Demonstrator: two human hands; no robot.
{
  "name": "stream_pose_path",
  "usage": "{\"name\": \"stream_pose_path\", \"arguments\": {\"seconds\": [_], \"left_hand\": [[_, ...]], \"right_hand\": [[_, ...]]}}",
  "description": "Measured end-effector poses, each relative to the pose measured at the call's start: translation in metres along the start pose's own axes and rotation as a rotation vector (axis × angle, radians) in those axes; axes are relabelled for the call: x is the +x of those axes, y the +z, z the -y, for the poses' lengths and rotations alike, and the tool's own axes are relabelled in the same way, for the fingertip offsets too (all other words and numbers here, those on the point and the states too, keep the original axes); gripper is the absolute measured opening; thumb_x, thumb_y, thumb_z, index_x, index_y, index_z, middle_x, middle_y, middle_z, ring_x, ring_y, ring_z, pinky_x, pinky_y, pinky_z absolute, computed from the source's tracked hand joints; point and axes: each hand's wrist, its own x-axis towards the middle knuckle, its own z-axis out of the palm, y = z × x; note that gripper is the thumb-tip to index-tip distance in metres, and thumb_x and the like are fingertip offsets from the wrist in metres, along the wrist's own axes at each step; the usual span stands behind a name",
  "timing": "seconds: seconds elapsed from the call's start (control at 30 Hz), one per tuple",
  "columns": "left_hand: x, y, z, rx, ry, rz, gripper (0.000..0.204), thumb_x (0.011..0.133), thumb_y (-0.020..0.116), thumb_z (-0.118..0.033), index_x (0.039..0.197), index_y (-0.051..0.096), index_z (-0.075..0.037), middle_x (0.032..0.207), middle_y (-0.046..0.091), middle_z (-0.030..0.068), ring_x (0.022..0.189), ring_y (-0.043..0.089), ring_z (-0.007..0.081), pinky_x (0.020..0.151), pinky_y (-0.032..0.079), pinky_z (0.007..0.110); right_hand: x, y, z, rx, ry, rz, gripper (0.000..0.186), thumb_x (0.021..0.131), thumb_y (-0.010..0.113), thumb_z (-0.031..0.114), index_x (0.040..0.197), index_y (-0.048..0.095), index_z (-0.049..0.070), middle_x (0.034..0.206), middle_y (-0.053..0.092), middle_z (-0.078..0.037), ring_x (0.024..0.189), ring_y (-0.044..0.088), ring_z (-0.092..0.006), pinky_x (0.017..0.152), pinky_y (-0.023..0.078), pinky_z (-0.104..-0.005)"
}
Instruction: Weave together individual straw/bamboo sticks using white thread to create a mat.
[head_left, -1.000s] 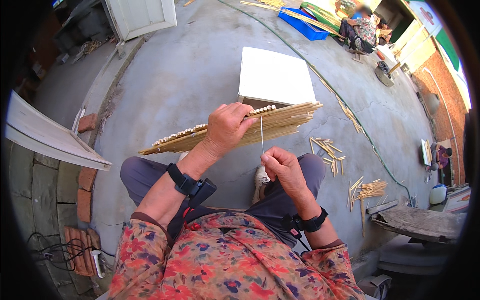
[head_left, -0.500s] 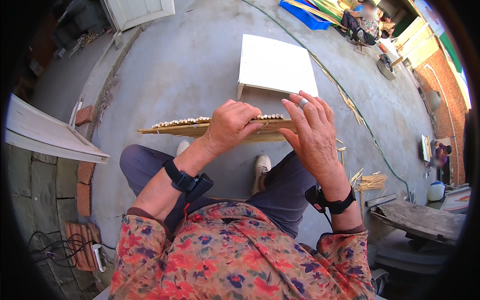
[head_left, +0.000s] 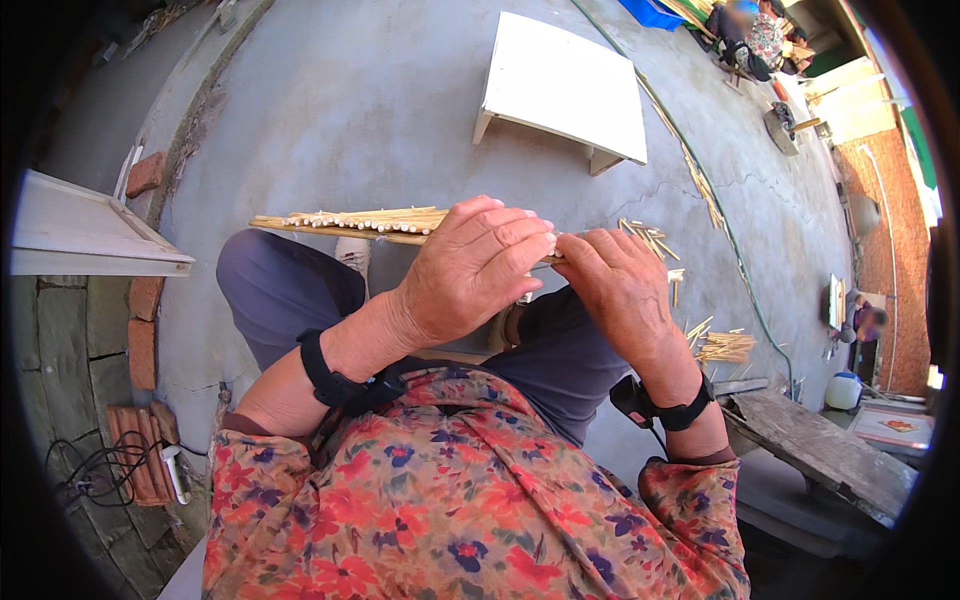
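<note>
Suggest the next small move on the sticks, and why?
Probably have the right hand press the sticks snug at their right end: its fingers are at that end, the left hand lies right beside it over the row, and only the left stretch juts out with no hand on it.

From where I stand, the left hand (head_left: pixel 470 268) covers the middle of the row of sticks (head_left: pixel 345 223), and the right hand (head_left: pixel 620 290) hides most of its other end; I can't see how the fingertips meet the sticks. Any binding between them is too small to tell. One shoe (head_left: pixel 352 256) is partly covered by the sticks. The blue tray (head_left: pixel 655 12) is cut by the top edge, the door (head_left: pixel 95 228) by the dark rim. The far-off person (head_left: pixel 868 322) has a blurred face.
</note>
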Motion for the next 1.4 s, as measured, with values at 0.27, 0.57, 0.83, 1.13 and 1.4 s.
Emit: {"name": "stream_pose_path", "arguments": {"seconds": [0.27,0.57,0.83,1.13,1.4], "left_hand": [[-0.056,-0.030,-0.020,-0.680,-0.894,0.432,0.040,0.079,0.069,-0.014,0.112,0.055,0.003,0.106,0.061,0.0136,0.098,0.058,0.0194,0.087,0.045,0.030],[-0.076,-0.012,-0.016,-1.375,-1.150,0.829,0.041,0.085,0.066,-0.014,0.121,0.048,-0.004,0.106,0.057,0.0059,0.103,0.053,0.0152,0.091,0.042,0.029],[-0.067,-0.022,-0.026,-1.476,-1.426,0.815,0.030,0.085,0.065,-0.009,0.113,0.054,-0.007,0.104,0.058,0.0005,0.098,0.054,0.0097,0.086,0.045,0.026],[-0.057,-0.028,-0.035,-1.469,-1.541,0.486,0.019,0.089,0.059,-0.011,0.105,0.055,-0.002,0.087,0.058,0.0008,0.070,0.055,0.0074,0.060,0.048,0.022],[-0.058,-0.027,-0.035,-1.256,-1.505,0.575,0.019,0.088,0.060,-0.015,0.099,0.055,-0.001,0.077,0.055,0.0022,0.055,0.049,0.0073,0.048,0.040,0.023]], "right_hand": [[-0.018,0.002,0.034,0.010,0.068,0.006,0.041,0.074,0.066,0.012,0.111,0.055,0.004,0.085,0.056,-0.006,0.078,0.055,-0.0216,0.067,0.043,-0.0339],[-0.039,-0.004,0.054,0.148,0.095,0.062,0.045,0.071,0.065,0.005,0.113,0.052,-0.007,0.100,0.059,-0.018,0.084,0.058,-0.0270,0.067,0.045,-0.0353],[-0.042,-0.013,0.057,0.232,0.215,0.144,0.045,0.068,0.063,0.003,0.111,0.054,-0.007,0.099,0.059,-0.018,0.083,0.058,-0.0269,0.068,0.046,-0.0343],[-0.031,-0.010,0.054,0.161,0.130,0.159,0.052,0.070,0.062,0.009,0.120,0.054,0.002,0.094,0.058,-0.013,0.078,0.055,-0.0220,0.061,0.041,-0.0310],[-0.017,-0.018,0.059,0.066,0.132,0.449,0.059,0.072,0.059,0.015,0.130,0.049,0.011,0.105,0.054,-0.015,0.082,0.051,-0.0229,0.066,0.038,-0.0334]]}}
